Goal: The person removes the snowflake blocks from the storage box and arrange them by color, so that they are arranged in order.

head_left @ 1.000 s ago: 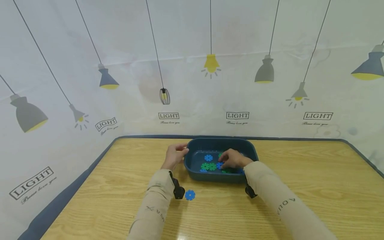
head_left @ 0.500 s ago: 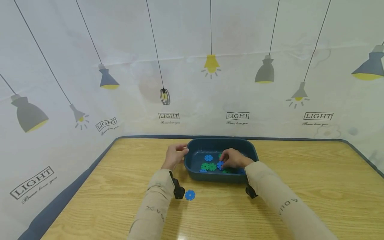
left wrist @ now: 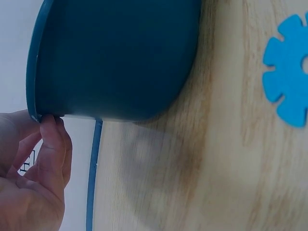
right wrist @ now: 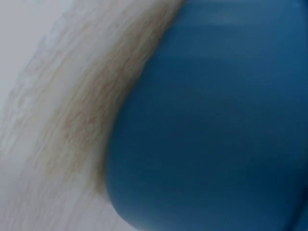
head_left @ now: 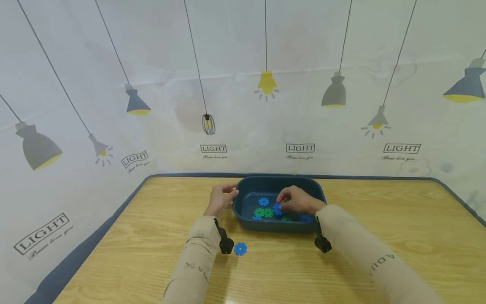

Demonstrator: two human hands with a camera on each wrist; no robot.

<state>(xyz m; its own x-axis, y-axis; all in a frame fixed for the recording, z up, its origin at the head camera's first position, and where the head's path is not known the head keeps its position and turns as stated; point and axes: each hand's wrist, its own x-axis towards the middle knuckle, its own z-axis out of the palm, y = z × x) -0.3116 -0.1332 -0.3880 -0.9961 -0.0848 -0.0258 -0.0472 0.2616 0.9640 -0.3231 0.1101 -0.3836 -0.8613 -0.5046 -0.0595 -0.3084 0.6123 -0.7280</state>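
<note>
A dark blue plastic basin [head_left: 262,226] stands at the back of the table with several blue and green notched discs inside. My left hand [head_left: 220,198] grips its left rim; the left wrist view shows the fingertips [left wrist: 49,126] on the rim's edge. Over the basin's inside, my right hand [head_left: 298,200] pinches a blue notched disc [head_left: 277,208] between thumb and fingers. Beside it lie green discs [head_left: 259,212] and another blue disc [head_left: 263,202]. The basin's outer wall [right wrist: 207,115] fills much of the right wrist view, where the hand is hidden.
One blue disc [head_left: 240,248] lies on the wooden table [head_left: 171,236] in front of the basin, close to the left wrist's camera [head_left: 226,245]. Behind the table's far edge hangs a cloth [head_left: 243,105] printed with lamps.
My right hand has lifted slightly with the blue disc, and its forearm has shifted to the right. The left hand stays at the rim.
</note>
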